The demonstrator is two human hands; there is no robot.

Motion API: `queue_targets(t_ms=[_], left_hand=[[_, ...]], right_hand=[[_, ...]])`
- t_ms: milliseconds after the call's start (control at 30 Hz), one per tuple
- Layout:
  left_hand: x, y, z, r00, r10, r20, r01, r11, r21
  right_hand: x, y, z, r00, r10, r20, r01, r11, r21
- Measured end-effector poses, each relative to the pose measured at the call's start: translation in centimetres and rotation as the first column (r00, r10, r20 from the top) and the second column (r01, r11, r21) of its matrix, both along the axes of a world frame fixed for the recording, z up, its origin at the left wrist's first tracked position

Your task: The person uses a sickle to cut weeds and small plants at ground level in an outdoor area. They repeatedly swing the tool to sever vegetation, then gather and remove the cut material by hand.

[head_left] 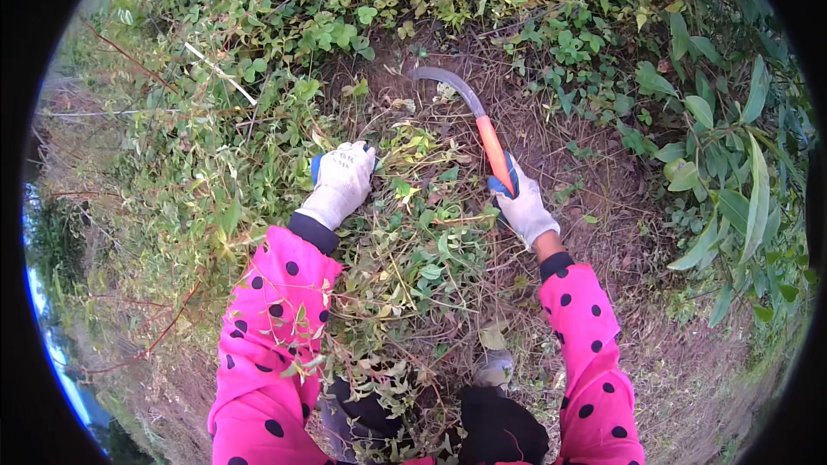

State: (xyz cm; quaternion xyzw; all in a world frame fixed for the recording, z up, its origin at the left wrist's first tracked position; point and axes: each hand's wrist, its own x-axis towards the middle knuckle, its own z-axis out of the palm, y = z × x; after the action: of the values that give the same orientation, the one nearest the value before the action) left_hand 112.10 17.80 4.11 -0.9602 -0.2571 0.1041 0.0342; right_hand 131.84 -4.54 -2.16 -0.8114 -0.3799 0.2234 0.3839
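**You are gripping an orange-handled, grey-bladed metal sickle [489, 138] among leafy ground plants**

Your right hand [522, 205], in a whitish knit glove with blue on the fingers, is closing around the lower end of the sickle's smooth orange handle. The sickle is standing out ahead of that hand, right of centre in the upper half of the view; its narrow curved blade [458, 87] is bending leftward, with the tip pointing left over a patch of brown soil [444, 56].

Your left hand [343, 179], in a matching glove, is resting low among the plants, back facing up. Its fingers are curling down out of sight, so you cannot tell how far they are closing or whether they are holding any stems.

Between your hands, a tangle of green and yellowing stems and leaves [426, 245] is spreading toward you. Your bright pink sleeves with black dots [274, 319] are reaching in from the lower edge. At far right, a plant with long, pointed green leaves [749, 194] is leaning in; at upper left, a thin pale stick [220, 73] is lying across the greenery.
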Motion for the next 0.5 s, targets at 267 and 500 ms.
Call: queue_targets(t_ms=[267, 500], left_hand=[[-16.2, -14.6, -0.9, 0.978, 0.158, -0.139, -0.188, 0.953, -0.237], [-8.8, -13.3, 10.9, 0.982, -0.048, 0.185, 0.082, 0.979, -0.184]], right_hand=[[-17.1, -22.8, 1.8, 0.938, -0.071, -0.340, 0.062, 0.997, -0.037], [-15.1, -22.8, 0.6, 0.949, -0.034, -0.315, 0.011, 0.997, -0.076]])
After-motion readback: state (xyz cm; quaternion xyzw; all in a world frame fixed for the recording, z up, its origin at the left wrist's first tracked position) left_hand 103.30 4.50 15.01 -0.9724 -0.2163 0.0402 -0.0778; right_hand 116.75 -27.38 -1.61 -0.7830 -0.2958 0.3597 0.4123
